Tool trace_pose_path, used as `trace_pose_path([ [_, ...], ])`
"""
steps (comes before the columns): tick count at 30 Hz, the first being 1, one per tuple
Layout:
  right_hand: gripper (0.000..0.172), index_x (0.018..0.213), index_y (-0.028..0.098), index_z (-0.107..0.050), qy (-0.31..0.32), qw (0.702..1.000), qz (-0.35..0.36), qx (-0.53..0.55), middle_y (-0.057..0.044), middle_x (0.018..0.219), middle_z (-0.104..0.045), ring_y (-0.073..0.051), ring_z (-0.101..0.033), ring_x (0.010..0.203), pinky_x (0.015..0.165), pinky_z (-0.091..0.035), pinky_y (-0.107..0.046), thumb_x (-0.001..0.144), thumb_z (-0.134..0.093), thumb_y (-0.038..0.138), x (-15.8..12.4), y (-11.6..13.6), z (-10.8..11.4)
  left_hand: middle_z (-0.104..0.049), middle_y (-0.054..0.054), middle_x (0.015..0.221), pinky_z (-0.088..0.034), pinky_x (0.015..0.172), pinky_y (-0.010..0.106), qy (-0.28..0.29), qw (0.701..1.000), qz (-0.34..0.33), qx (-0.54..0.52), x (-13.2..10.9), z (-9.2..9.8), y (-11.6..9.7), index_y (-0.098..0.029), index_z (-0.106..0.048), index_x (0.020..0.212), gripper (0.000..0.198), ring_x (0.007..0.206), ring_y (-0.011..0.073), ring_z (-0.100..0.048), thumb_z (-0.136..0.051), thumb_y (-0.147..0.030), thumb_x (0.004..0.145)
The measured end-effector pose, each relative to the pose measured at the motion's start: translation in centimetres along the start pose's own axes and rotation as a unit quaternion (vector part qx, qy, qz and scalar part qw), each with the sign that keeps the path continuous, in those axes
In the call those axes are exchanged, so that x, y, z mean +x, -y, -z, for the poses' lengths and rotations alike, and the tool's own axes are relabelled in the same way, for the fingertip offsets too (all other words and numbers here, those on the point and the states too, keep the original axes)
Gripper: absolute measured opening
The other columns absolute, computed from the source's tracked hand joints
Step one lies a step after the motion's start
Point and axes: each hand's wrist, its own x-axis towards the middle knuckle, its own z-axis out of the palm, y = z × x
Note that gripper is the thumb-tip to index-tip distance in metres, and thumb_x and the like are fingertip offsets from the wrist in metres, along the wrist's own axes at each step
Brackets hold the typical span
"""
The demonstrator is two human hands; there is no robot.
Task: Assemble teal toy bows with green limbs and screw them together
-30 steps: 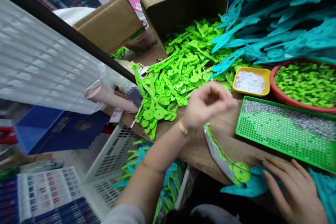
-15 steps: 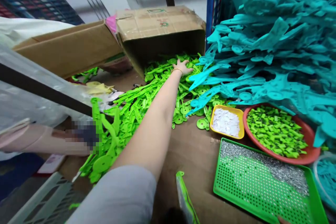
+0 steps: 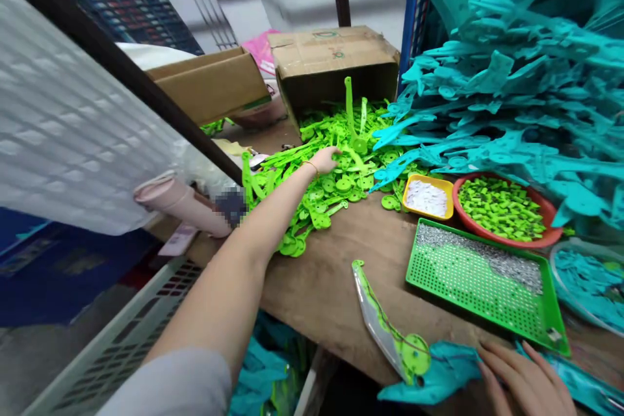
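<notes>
My left hand [image 3: 324,160] is in the front of a heap of bright green plastic parts [image 3: 316,203], long arms with round discs. Its fingers curl in among them; what they grip, if anything, is hidden. One green arm [image 3: 349,104] stands upright behind the hand. At the front edge of the table, my right hand [image 3: 526,377] bends over a teal plastic part [image 3: 446,370], fingers closed on its right end. Against the teal part's left side is a green part with a disc [image 3: 416,352], a clear strip and a thin dark wire.
An open cardboard box [image 3: 336,52] lies on its side behind the heap. Teal parts [image 3: 511,91] pile high at right. Nearby are a yellow tray [image 3: 406,207] of white pieces, a red bowl [image 3: 548,234] of small green pieces and a green perforated tray [image 3: 478,286] with metal bits.
My left hand has drawn back from the box mouth toward me, its spread fingers now curled, and green parts have shifted. My right hand and the teal part have come into view.
</notes>
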Motion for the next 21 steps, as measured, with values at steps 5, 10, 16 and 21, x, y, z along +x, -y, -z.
trace_pose_path([
  [5,0.027,0.106,0.018,-0.063,0.015,0.999,-0.030,0.019,-0.005,0.097,-0.074,-0.018,-0.069,0.087,0.109,-0.030,-0.037,0.091,-0.051,0.037,1.7,3.5,1.7,-0.068,0.007,0.108,-0.052,0.086,0.031,-0.037,0.995,-0.032,-0.092,-4.1,3.9,0.4,-0.015,-0.047,0.136,0.065,0.099,0.0200,-0.065,-0.064,-0.007,0.074],
  [10,0.028,0.106,0.019,-0.061,0.015,0.996,-0.076,0.041,-0.006,0.101,-0.072,-0.018,-0.067,0.092,0.100,-0.036,-0.037,0.094,-0.046,0.040,2.1,5.5,2.2,-0.069,0.009,0.091,-0.049,0.056,0.024,0.030,0.936,-0.036,-0.348,-8.9,7.3,-0.1,-0.017,-0.026,0.148,0.092,0.061,0.0136,-0.065,-0.074,-0.015,0.069],
  [16,0.022,0.105,0.017,-0.062,-0.012,0.986,-0.150,0.079,-0.008,0.104,-0.069,-0.019,-0.064,0.097,0.092,-0.045,-0.035,0.093,-0.052,0.032,4.7,7.0,3.0,-0.070,0.006,0.079,-0.052,0.056,0.025,0.090,0.982,-0.053,-0.159,-14.2,5.8,-1.8,-0.014,-0.065,0.107,0.031,0.055,0.0114,-0.061,-0.064,-0.030,0.081],
  [21,0.020,0.106,0.018,-0.062,-0.016,0.984,-0.148,0.097,-0.007,0.104,-0.069,-0.019,-0.064,0.097,0.090,-0.048,-0.035,0.090,-0.056,0.028,6.0,7.5,3.3,-0.068,0.009,0.075,-0.055,0.073,0.039,-0.014,0.997,0.035,0.072,-12.1,6.0,-0.2,-0.012,-0.068,0.100,0.026,0.074,0.0252,-0.067,-0.064,-0.026,0.078],
])
